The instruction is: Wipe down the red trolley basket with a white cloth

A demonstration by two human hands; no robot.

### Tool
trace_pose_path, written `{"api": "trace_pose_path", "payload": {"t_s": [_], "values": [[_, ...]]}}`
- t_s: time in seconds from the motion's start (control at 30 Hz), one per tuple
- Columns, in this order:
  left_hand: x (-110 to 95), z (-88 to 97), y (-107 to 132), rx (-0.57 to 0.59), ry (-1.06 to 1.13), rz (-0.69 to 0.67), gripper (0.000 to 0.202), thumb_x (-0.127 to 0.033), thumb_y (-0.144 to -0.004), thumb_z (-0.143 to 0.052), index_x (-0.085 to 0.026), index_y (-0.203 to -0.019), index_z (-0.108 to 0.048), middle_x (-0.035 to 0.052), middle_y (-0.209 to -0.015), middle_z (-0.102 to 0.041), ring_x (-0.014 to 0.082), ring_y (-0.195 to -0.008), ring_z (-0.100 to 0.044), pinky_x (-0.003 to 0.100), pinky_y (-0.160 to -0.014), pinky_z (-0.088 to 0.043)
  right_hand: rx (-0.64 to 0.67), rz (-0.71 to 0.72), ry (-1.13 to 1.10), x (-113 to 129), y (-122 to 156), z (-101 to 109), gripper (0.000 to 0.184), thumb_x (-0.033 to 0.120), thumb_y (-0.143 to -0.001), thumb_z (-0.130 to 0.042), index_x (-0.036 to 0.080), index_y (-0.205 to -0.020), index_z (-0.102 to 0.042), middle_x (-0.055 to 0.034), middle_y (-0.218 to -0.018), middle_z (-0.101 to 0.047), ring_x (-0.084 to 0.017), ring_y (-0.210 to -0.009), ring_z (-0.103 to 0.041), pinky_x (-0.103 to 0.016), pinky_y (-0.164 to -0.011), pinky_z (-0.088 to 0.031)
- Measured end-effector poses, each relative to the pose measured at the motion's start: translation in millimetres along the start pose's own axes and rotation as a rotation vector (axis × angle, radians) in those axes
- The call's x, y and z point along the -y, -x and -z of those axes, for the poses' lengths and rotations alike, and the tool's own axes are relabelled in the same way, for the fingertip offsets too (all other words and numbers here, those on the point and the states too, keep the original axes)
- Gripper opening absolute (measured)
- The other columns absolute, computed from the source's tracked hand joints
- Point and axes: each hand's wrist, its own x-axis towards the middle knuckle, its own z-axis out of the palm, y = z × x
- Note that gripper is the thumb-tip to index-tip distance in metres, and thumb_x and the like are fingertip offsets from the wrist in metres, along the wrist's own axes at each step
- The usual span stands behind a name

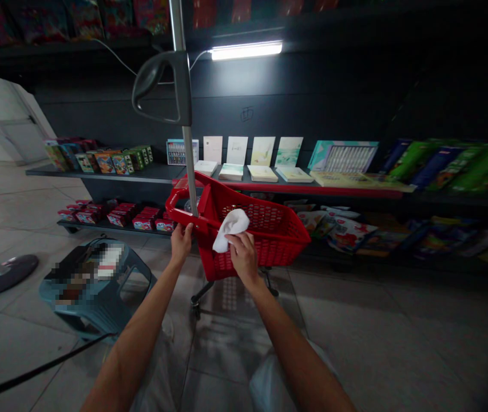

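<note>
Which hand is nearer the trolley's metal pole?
Left. The left hand grips the red basket beside the metal pole; the right hand is farther right, holding a white cloth on the rim.

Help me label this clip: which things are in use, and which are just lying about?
In use: basket, gripped by left hand; cloth, held by right hand against the basket.
Lying about: stool, books, boxes, lamp.

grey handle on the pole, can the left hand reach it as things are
Probably yes: the left hand grips the red basket rim beside the pole, and nothing blocks the grey handle above it; the right hand holds a white cloth.
</note>
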Motion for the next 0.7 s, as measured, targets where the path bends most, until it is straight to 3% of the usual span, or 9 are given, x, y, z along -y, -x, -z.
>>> {"api": "trace_pose_path", "payload": {"t_s": [0.13, 0.4, 0.57, 0.7], "values": [[-0.5, 1.2, -0.6, 0.013, 0.01, -0.012, 0.052, -0.063, -0.085, -0.067, -0.017, -0.109, -0.065, 0.009, -0.097, -0.073, 0.0209, -0.081, -0.072, 0.034, -0.069, -0.062, -0.128, -0.087, -0.031, -11.6, -14.2, 18.0, 0.039, 0.014, -0.1, -0.045, 0.021, -0.13, -0.069, -0.0132, -0.128, -0.065, -0.027, -0.127, -0.052, -0.047, -0.113, -0.044], [-2.8, -0.9, 9.0, 0.043, 0.047, 0.009, 0.055, -0.062, -0.083, -0.071, -0.019, -0.115, -0.063, 0.0096, -0.107, -0.074, 0.0209, -0.092, -0.071, 0.034, -0.077, -0.061, -0.032, -0.082, -0.036, -24.5, -9.8, 8.1, 0.041, 0.019, -0.103, -0.037, 0.02, -0.133, -0.064, -0.0121, -0.132, -0.064, -0.026, -0.125, -0.054, -0.047, -0.114, -0.044], [2.7, -2.6, 18.0, 0.059, 0.042, 0.005, 0.05, -0.062, -0.081, -0.072, -0.019, -0.105, -0.062, 0.009, -0.105, -0.074, 0.0206, -0.094, -0.07, 0.036, -0.084, -0.059, -0.023, -0.024, -0.141, -13.8, -11.6, 8.7, 0.041, 0.017, -0.103, -0.036, 0.02, -0.132, -0.064, -0.0118, -0.133, -0.064, -0.023, -0.131, -0.053, -0.047, -0.118, -0.041], [4.6, 1.7, 19.5, 0.085, 0.022, 0.0, 0.049, -0.061, -0.081, -0.073, -0.019, -0.103, -0.062, 0.0082, -0.1, -0.073, 0.0207, -0.09, -0.07, 0.035, -0.08, -0.058, 0.044, 0.073, -0.209, -1.7, -20.3, 5.7, 0.04, 0.016, -0.102, -0.038, 0.022, -0.131, -0.065, -0.0097, -0.136, -0.064, -0.021, -0.135, -0.052, -0.046, -0.12, -0.04]]}}
